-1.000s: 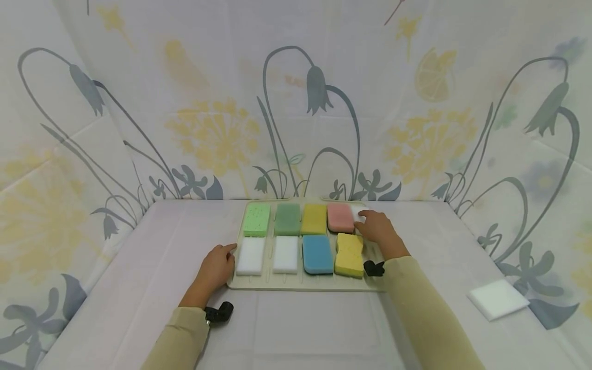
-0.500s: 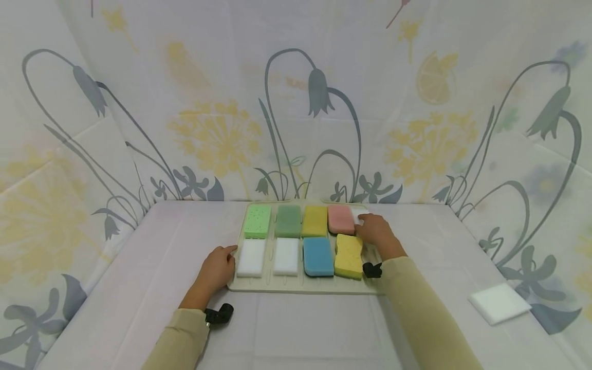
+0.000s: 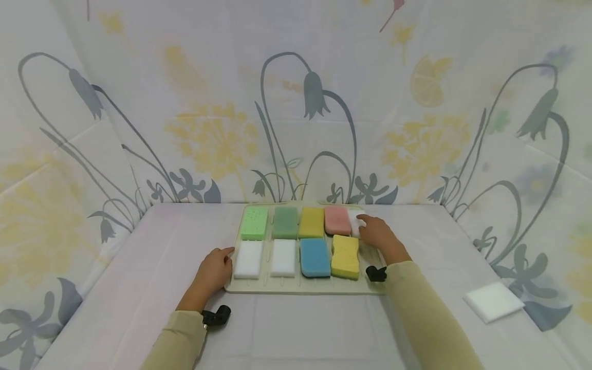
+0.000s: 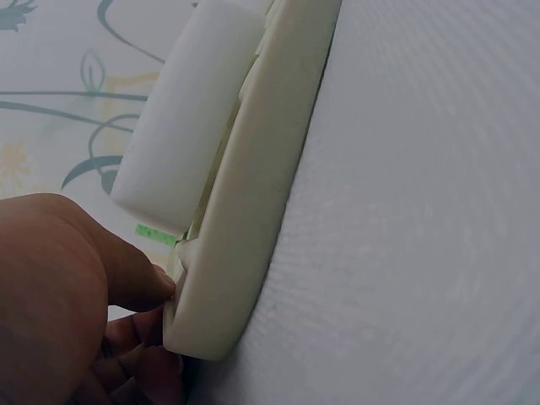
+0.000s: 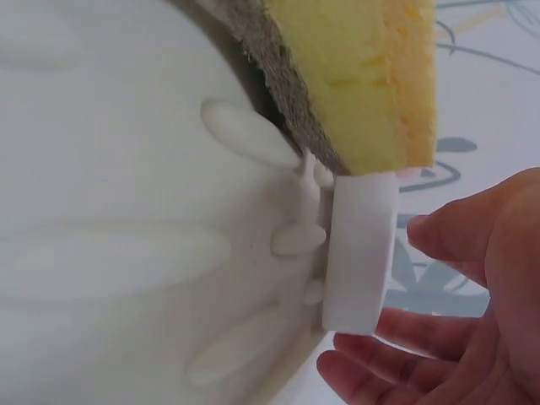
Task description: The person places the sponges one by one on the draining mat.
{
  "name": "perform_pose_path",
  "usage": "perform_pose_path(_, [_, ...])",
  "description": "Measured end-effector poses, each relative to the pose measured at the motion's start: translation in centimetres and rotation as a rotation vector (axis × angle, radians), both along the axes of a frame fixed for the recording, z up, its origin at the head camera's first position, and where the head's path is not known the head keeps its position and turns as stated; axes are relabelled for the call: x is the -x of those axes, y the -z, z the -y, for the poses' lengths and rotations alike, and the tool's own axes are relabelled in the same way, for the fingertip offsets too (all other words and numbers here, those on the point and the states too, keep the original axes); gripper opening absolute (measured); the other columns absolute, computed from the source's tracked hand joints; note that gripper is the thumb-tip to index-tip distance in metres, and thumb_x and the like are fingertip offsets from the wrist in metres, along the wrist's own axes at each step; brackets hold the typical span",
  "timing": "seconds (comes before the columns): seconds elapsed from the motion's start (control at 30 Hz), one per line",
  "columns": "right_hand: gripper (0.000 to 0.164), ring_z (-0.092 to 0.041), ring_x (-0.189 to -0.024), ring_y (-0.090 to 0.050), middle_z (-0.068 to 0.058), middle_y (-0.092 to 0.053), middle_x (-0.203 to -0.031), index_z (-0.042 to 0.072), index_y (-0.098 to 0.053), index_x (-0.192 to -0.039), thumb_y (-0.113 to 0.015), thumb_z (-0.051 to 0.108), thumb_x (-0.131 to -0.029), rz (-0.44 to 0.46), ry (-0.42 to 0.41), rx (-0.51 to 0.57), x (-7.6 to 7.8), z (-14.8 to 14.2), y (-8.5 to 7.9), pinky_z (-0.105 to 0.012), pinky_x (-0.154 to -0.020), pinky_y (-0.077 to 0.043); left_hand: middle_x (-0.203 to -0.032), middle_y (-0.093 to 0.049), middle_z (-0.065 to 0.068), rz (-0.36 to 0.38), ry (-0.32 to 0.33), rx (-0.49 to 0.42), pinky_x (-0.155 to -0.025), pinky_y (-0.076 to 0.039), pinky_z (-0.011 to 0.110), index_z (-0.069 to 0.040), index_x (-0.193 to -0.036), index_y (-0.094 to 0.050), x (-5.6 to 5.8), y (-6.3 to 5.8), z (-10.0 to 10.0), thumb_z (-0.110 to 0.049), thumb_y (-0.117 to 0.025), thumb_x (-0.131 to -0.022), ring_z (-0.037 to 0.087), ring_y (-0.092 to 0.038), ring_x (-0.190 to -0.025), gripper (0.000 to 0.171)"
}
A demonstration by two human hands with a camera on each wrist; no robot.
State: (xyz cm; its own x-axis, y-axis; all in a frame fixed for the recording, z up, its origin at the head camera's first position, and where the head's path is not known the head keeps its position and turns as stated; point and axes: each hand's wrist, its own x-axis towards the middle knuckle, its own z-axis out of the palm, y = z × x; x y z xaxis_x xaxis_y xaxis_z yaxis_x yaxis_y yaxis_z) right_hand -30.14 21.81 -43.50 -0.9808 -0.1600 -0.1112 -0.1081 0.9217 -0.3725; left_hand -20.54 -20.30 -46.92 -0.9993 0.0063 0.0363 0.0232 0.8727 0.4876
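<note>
A cream ribbed tray (image 3: 300, 286) bears two rows of sponges. My left hand (image 3: 214, 270) holds the tray's left rim, the thumb (image 4: 139, 274) on its inner side and curled fingers outside it in the left wrist view. At the back right corner stands a white sponge block (image 3: 355, 228), beside a pink sponge (image 3: 337, 221). My right hand (image 3: 376, 235) is at that white block's right side; in the right wrist view its thumb (image 5: 443, 228) is apart from the block, with relaxed fingers (image 5: 413, 333) at its lower end.
Also on the tray are a light green sponge (image 3: 254, 223), a darker green one (image 3: 285, 222), a yellow one (image 3: 312, 222), a blue one (image 3: 315, 258), a notched yellow one (image 3: 345, 257) and two white blocks (image 3: 248, 260). Another white block (image 3: 494, 302) lies on the table to the right.
My right hand has eased slightly away from the pink sponge, and more of the white block beside it shows. The left hand stays at the tray's rim.
</note>
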Motion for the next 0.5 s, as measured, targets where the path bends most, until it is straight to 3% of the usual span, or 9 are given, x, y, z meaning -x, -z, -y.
perform_pose_path(0.5, [0.044,-0.049,-0.128,-0.043,-0.029,-0.05,-0.137,0.003,-0.046,-0.141,-0.041,0.02,-0.101,-0.063,-0.007,-0.005,-2.1,-2.8,-1.0,-0.059,-0.102,-0.037,-0.089,-0.058,0.013,-0.01,0.023,0.004,-0.065,-0.042,0.034,0.005,-0.132,-0.056,-0.1,0.0,0.1,-0.007,-0.048,-0.094,0.02,-0.049,-0.073,0.04])
